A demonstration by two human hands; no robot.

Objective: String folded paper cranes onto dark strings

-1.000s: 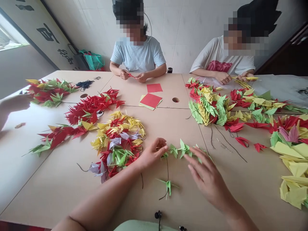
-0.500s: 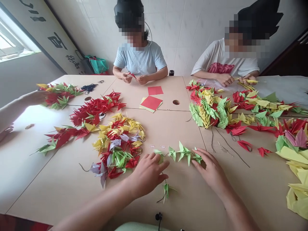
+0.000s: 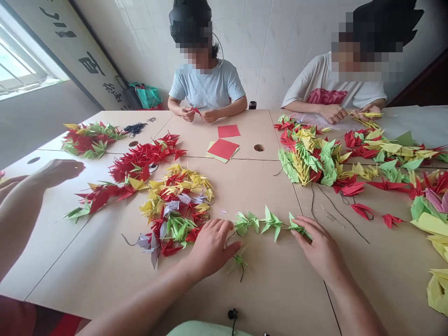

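A short string of green folded paper cranes [image 3: 272, 223] lies across the table in front of me. My right hand [image 3: 320, 245] pinches the crane at its right end between thumb and fingers. My left hand [image 3: 213, 245] is at the left end, its curled fingers on the thread beside the leftmost crane; the exact grip is partly hidden. Below its thumb, one more green crane [image 3: 240, 259] hangs on the dark thread, blurred. Just left of this hand lies a coiled garland of yellow, red, green and lilac cranes [image 3: 175, 205].
Red cranes [image 3: 135, 161] and another mixed garland [image 3: 93, 139] lie further left. Garlands [image 3: 311, 156], a needle [image 3: 331, 215] with thread and large yellow cranes [image 3: 437, 289] are at right. Square papers [image 3: 224, 149] lie ahead. Two people fold paper opposite; another person's arm [image 3: 31, 196] reaches in from the left.
My right hand has moved right, drawing the green cranes along and the loose lower crane upward. My left hand stays about in place. The left co-worker's hand has left the mixed garland.
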